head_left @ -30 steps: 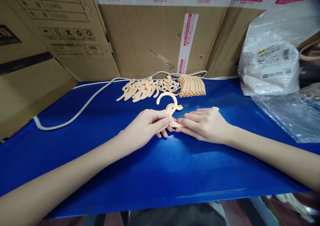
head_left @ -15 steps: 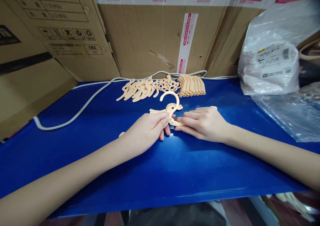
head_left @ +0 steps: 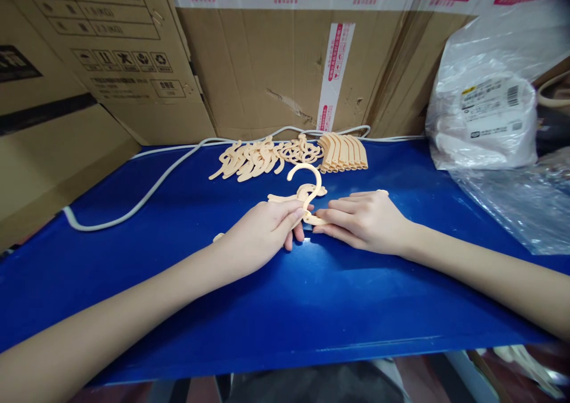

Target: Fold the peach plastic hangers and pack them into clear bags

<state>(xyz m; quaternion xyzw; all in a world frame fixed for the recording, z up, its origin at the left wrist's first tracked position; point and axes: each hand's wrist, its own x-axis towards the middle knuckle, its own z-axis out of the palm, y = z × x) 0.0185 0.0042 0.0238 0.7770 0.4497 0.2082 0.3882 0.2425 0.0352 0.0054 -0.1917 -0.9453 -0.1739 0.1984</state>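
Observation:
Between my hands is a cream plastic clothes hanger (head_left: 317,183), its curved hook standing up and opening to the left. My left hand (head_left: 262,235) pinches it at the base of the hook, thumb on top, and covers most of its left arm; a rounded tip (head_left: 218,237) shows beyond the wrist. My right hand (head_left: 367,220) is closed over the hanger's right arm, with only a short piece visible near the joint and a bit at the far side of the knuckles. Just behind the hook lie a few loose cream hanger pieces (head_left: 285,198), partly hidden.
At the back of the blue table (head_left: 285,326) are heaped cream hanger arms (head_left: 253,161), hooks (head_left: 299,151) and a neat row of hollow arms (head_left: 344,152). A white cable (head_left: 146,198) runs behind. Cardboard boxes (head_left: 267,64) wall the back and left; a plastic bag (head_left: 485,118) sits right.
Both hands keep the same grip on the hanger. The whole view has shifted very slightly; nothing else visibly differs.

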